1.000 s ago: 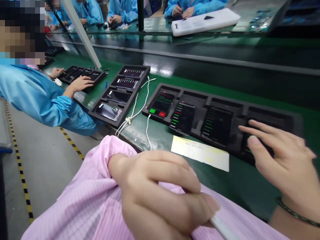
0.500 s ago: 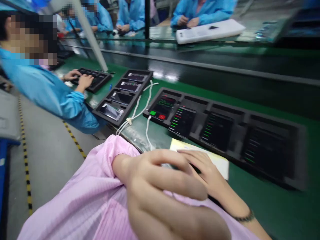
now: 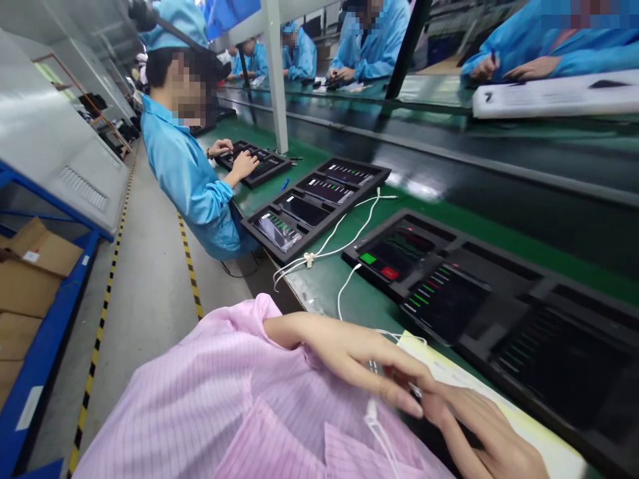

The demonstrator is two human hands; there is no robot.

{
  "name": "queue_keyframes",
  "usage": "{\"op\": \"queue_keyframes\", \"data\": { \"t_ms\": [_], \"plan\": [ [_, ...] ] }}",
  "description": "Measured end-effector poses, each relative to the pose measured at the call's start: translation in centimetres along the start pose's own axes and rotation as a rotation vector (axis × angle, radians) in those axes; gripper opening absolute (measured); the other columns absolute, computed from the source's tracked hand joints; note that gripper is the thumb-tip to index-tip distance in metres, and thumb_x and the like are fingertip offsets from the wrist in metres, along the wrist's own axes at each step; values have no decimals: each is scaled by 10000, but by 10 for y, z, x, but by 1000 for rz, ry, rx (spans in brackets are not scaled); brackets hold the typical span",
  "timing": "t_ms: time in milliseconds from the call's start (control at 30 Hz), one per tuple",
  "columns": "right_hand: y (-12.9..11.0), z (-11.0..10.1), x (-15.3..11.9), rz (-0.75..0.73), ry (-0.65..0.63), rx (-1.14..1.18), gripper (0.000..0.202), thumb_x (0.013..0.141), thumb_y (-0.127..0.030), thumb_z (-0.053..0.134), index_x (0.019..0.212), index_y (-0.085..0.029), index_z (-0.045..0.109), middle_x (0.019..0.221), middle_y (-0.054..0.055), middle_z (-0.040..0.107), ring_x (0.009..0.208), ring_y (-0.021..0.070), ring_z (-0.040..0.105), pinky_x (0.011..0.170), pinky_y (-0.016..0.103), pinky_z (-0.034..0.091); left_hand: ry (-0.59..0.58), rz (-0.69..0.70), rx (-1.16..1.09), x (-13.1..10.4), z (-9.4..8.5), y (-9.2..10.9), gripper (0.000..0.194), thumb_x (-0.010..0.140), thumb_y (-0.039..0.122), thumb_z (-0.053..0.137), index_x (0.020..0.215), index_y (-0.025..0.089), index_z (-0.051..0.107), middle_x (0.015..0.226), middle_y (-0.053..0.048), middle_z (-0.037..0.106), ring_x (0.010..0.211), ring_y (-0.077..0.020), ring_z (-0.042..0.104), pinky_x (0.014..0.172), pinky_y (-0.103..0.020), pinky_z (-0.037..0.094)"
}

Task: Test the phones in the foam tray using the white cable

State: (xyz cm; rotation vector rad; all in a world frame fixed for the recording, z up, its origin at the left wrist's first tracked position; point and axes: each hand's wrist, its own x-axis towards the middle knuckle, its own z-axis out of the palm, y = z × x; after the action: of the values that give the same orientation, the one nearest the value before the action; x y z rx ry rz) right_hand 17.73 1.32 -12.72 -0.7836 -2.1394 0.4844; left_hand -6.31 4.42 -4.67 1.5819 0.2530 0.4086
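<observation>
Both the left hand (image 3: pixel 354 356) and right hand (image 3: pixel 489 426) are together by the paper's (image 3: pixel 542 426) near edge, a small dark thing (image 3: pixel 415 392) between them; I can't tell whether either grips it. Beyond the paper, a black tray (image 3: pixel 499 266) holds phones (image 3: pixel 449 306).

Sleeve (image 3: pixel 210 372) pink w/ stripes; near tray (image 3: pixel 499 265) blk; cable (image 3: pixel 371 410) wht; bench (image 3: pixel 367 307) grn; floor tape (image 3: pixel 102 326) blk/yel stripes; paper (image 3: pixel 555 454) wht/yel.
</observation>
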Motion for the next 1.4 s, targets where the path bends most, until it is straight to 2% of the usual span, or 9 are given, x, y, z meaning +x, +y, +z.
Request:
{"op": "queue_keyframes", "data": {
  "t_ms": [33, 133, 300, 467, 700, 867, 1000, 1200, 1400],
  "plan": [
    [-1, -1, 2, -41, 7, -18, 175, 996, -385, 519, 1031, -304, 670, 840, 15, 740, 673, 239, 711, 605, 381, 598, 68, -16, 19, 1, -1, -4, 7, 847, 168, 723, 851, 169, 718, 933, -38, 710, 954, -169, 673, 923, -239, 529],
    [-2, -4, 2, -82, 73, -89, 159, 993, -300, 527, 1049, -292, 676, 879, 14, 747, 674, 220, 705, 639, 366, 587, 250, -80, 98, 4, -3, -12, 141, 890, 92, 642, 839, 152, 758, 978, -61, 719, 1018, -166, 656, 994, -246, 492],
    [-9, -10, -2, 162, 280, -135, 172, 985, -258, 565, 1098, -288, 692, 856, 1, 756, 703, 192, 718, 678, 313, 590, 446, -205, 200, 19, -1, -23, 273, 922, 168, 648, 1177, 152, 745, 941, -69, 744, 839, -144, 655, 822, -249, 517],
    [-21, -16, 8, 109, 296, -4, 145, 961, -262, 632, 1072, -282, 723, 805, 6, 742, 620, 165, 681, 586, 278, 576, 330, -222, 34, 37, 7, -28, 588, 898, 142, 657, 1469, 176, 521, 790, -16, 737, 778, -128, 693, 767, -221, 521],
    [-24, -17, 11, 149, 243, 131, 115, 920, -228, 683, 930, -284, 783, 729, 5, 727, 580, 161, 652, 569, 306, 568, 335, -242, -49, 45, 12, -51, 508, 863, 285, 757, 1330, 142, 618, 742, -11, 704, 648, -106, 641, 646, -198, 485],
    [-26, -25, 2, 177, 323, 211, 128, 939, -260, 665, 856, -278, 760, 666, -6, 699, 571, 169, 646, 558, 317, 556, 104, -316, -131, 32, 9, -45, 425, 978, 336, 606, 1358, 147, 584, 846, -62, 750, 660, -97, 627, 683, -219, 510],
    [-17, -40, -18, 345, 499, 21, 124, 917, -327, 694, 810, -276, 730, 742, 20, 726, 636, 203, 685, 588, 343, 585, -7, -278, -92, 13, 6, -33, 466, 978, 500, 576, 1278, 149, 642, 839, -76, 759, 786, -133, 680, 782, -250, 508],
    [2, -47, -54, 267, 264, -344, 126, 962, -298, 622, 906, -249, 724, 832, 21, 747, 693, 194, 690, 655, 342, 562, 190, -243, -158, -13, 6, -32, 597, 902, 610, 640, 1227, 111, 662, 805, -81, 748, 778, -146, 694, 833, -282, 515],
    [7, -38, -68, 247, 169, -629, 356, 1033, -370, 524, 795, -198, 725, 786, 47, 705, 653, 169, 591, 589, 323, 443, 152, -133, -121, -38, -5, -23, 489, 820, 499, 779, 1129, 125, 720, 963, -148, 769, 842, -193, 709, 810, -312, 548]
  ]
}}
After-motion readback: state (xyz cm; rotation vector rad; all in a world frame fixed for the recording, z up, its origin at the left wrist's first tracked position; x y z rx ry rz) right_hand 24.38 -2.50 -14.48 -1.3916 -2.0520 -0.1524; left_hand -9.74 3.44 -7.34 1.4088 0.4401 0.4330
